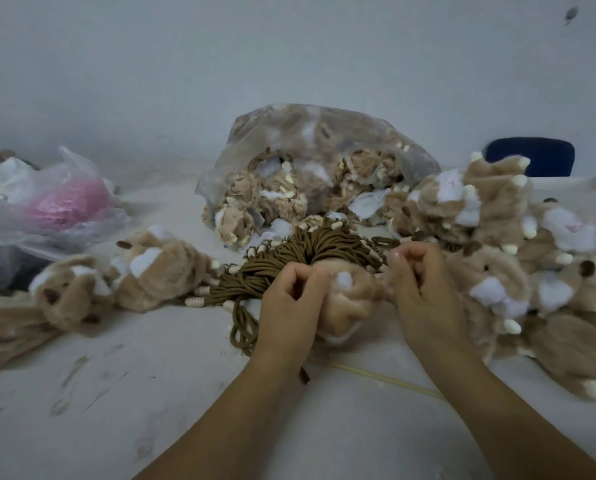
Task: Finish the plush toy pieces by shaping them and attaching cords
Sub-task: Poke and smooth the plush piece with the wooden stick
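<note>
The plush piece (353, 301) sits at centre frame, low over the bench (151, 393), held between both grips. It is tan with one white patch facing up.

The left grip (291, 299) is narrow: its fingers are curled and pinch the left edge of the plush piece. The right grip (424, 289) is also narrow, with curled fingers pinching the fabric at the piece's right edge. The piece spans the gap between the two grips and touches both.

A bundle of brown cords (310, 252) with pale beads at their ends lies fanned out on the bench directly above the grips in the frame, touching the upper edge of the plush piece. One cord loop (244, 329) trails to the lower left of the left grip (whether that grip also holds it cannot be told).

Surrounding items:
- A clear bag of plush pieces (310, 174), upper centre, behind the cords.
- A heap of plush toys (504, 244) at right of frame, just beside the right grip.
- Two plush toys (144, 271) at left of frame, well apart from the left grip.
- A plastic bag with pink contents (64, 206), far left.
- A thin pale stick (386, 379) on the bench between the forearms, lower centre.
</note>
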### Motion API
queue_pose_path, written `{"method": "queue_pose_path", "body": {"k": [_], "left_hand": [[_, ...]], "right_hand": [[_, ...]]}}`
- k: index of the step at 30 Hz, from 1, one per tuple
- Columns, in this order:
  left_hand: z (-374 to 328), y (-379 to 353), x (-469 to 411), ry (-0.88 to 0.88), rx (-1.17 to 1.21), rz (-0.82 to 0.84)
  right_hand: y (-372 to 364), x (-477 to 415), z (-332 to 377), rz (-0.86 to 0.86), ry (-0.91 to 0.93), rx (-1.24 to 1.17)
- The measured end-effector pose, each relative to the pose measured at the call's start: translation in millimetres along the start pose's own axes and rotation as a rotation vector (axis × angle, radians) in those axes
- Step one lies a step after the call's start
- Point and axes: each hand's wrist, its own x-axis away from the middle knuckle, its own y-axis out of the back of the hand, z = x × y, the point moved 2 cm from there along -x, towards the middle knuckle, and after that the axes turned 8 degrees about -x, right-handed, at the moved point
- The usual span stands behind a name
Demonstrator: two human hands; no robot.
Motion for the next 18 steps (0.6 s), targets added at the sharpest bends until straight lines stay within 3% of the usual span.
{"method": "queue_pose_path", "body": {"k": [2,5,8,10,12,15,18], "left_hand": [[6,1,-1,0.053,0.04,-0.031],[9,5,-3,0.158,0.122,-0.054],[11,6,-2,0.19,0.139,-0.034],[10,4,-1,0.175,0.14,0.0],[9,3,0,0.165,0.131,0.012],[11,3,-1,0.164,0.129,0.034],[6,1,1,0.07,0.054,0.061]], "right_hand": [[-2,6,-4,0.177,0.027,0.026],[-9,15,-12,0.454,0.069,0.274],[-13,15,-21,0.417,0.028,0.325],[-9,12,-23,0.351,-0.166,0.071],[-5,12,-23,0.381,-0.253,-0.03],[-10,15,-23,0.512,-0.106,0.23],[-15,14,-16,0.302,-0.061,0.258]]}}
